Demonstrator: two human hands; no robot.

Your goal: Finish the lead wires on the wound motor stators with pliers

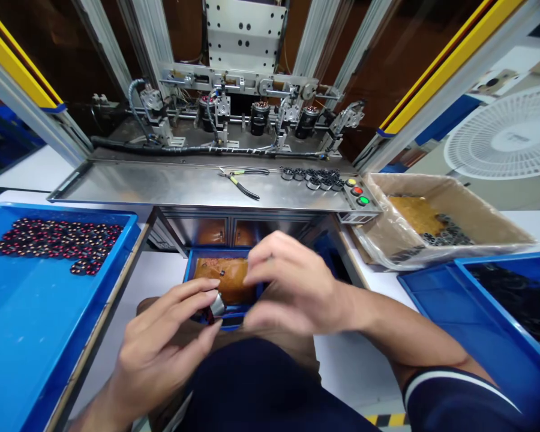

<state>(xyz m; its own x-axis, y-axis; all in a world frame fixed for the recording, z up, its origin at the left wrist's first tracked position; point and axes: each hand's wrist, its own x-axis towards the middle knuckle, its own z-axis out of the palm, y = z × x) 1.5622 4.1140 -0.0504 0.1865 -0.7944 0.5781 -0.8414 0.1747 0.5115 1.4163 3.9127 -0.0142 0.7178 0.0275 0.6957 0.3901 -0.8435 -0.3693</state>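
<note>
- Small metal part (216,305) sits pinched in the left hand (162,348), thumb and fingers closed on it, low centre of view, right over the small blue bin (193,264).
- Right hand (292,288) at 3 o'clock of the part, fingers curled toward it; blurred, so can't tell whether it grips anything.
- Bin holds a brown bag (227,277), at 12 o'clock of the part.
- Blue tray (36,336) at 9 o'clock carries a cluster of wound coils (54,237). Cardboard box (450,222) at 2 o'clock has dark rings inside.
- Pliers (243,180) and loose black rings (312,177) lie on the steel shelf (162,186) at 12 o'clock.
- Risk, my read: pinch looks light, on the fingertips only. A slip would drop the part into the bin or the person's lap.
</note>
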